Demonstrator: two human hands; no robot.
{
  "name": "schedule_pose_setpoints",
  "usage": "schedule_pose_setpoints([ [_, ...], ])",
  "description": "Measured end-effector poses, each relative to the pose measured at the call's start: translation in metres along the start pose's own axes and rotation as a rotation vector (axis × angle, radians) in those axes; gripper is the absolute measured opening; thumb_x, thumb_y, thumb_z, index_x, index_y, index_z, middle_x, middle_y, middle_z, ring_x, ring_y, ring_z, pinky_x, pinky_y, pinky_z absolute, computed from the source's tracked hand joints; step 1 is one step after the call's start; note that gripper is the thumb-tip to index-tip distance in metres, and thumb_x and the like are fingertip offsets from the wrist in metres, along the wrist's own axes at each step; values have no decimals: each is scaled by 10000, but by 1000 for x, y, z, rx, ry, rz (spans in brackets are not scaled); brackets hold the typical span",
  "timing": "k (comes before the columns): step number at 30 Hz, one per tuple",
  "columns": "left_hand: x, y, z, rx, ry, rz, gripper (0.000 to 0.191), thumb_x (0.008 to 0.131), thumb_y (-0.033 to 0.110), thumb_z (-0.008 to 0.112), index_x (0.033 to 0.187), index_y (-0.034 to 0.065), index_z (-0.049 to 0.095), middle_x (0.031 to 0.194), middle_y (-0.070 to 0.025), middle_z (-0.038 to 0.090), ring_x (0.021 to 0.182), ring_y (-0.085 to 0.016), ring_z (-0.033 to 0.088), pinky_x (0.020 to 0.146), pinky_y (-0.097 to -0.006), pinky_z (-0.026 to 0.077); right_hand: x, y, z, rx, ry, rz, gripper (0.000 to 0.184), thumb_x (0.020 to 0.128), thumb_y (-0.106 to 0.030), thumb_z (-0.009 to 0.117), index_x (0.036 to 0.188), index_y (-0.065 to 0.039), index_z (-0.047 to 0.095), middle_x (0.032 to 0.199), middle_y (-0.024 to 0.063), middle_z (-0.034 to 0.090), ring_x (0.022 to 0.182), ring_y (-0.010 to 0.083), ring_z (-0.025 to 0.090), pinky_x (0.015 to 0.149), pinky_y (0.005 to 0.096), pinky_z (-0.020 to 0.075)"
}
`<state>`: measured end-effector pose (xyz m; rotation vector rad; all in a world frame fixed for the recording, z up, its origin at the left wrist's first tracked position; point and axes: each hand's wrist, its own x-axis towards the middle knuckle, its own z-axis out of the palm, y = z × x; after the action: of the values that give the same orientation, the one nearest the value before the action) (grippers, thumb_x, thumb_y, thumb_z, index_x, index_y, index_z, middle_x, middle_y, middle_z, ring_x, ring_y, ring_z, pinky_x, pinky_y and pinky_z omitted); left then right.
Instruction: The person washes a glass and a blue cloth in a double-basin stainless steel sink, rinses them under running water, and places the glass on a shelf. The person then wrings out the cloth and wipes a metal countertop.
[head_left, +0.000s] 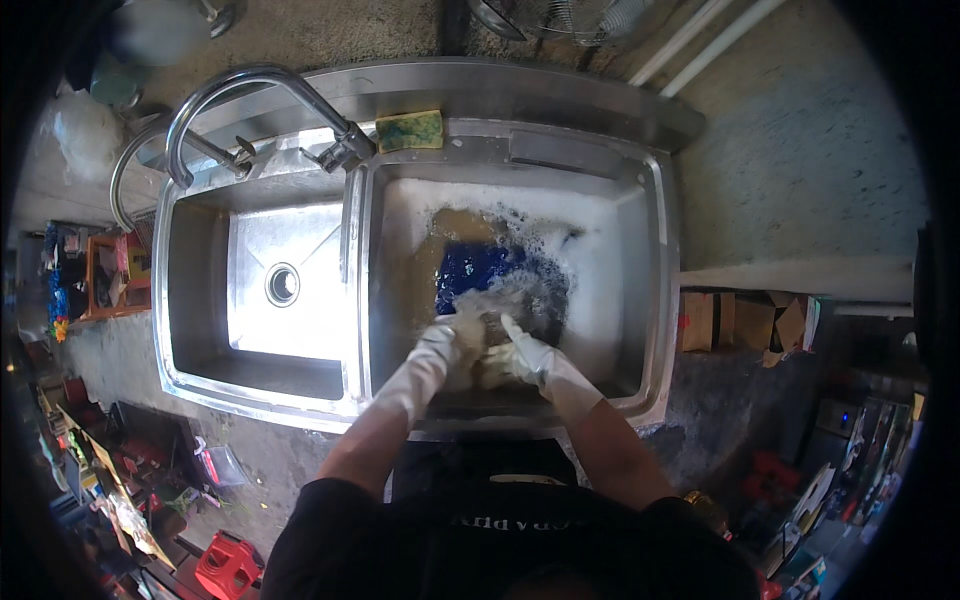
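Both my hands wear pale gloves and work in the soapy water of the right basin (615, 330) of a stainless steel double sink. My left hand (441, 341) is at the water's left side, its fingers blurred. To the right, my right hand (525, 352) is partly in the splashing water, thumb raised. Between and under them is a blurred brownish, cloth-like thing (472, 337); whether either hand grips it is unclear. A dark blue object (480, 270) lies in the water just beyond my hands, partly under foam.
The left basin (300, 322) has a drain. A curved chrome faucet (255, 71) and a green-yellow sponge (409, 130) are at the back rim. Cardboard boxes (739, 322) stand on the right; a red plastic stool (227, 564) is at lower left.
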<state>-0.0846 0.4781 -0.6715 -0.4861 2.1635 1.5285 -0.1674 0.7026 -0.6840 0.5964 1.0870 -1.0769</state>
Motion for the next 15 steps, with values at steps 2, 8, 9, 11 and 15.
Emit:
schedule_pose_setpoints([
  [2, -28, 35, 4, -282, -169, -67, 277, 1000, 261, 713, 1217, 99, 768, 1194, -84, 760, 1114, -255, 673, 997, -391, 510, 0, -7, 18, 262, -137, 16, 964, 943, -829, 455, 1403, 12, 559, 1271, 188, 678, 1193, 324, 633, 964, 479, 517],
  [8, -60, 119, -39, -108, 68, 423, 399, 1079, 307, 589, 1324, 10, 695, 1214, -180, 701, 1197, -305, 633, 1091, -387, 478, -86, -28, 82, 315, -830, -269, 1070, 819, -862, 622, 1585, -144, 414, 1334, 148, 662, 1178, 263, 657, 1063, 476, 513],
  [9, -63, 131, -46, -259, 20, 370, 405, 1078, 275, 587, 1386, 14, 627, 1142, -176, 701, 1148, -300, 654, 1017, -362, 523, -103, -34, 86, 217, -734, -284, 1022, 824, -818, 672, 1576, -171, 423, 1246, 126, 672, 1071, 231, 663, 992, 450, 531],
  [11, -65, 152, -65, -459, -130, 245, 484, 1027, 321, 645, 1418, 40, 597, 1153, -188, 713, 1085, -299, 697, 942, -363, 562, -123, -57, 91, 21, -689, -256, 853, 842, -676, 767, 1468, -162, 500, 1113, 100, 684, 902, 186, 667, 831, 378, 556],
  [15, -49, 189, -91, 509, -34, 500, 521, 917, 400, 741, 1305, 63, 656, 1126, -174, 744, 993, -312, 753, 833, -379, 602, -131, -91, 105, -269, -628, -257, 458, 871, -374, 856, 1155, -74, 657, 907, 60, 665, 636, 103, 578, 547, 239, 485],
])
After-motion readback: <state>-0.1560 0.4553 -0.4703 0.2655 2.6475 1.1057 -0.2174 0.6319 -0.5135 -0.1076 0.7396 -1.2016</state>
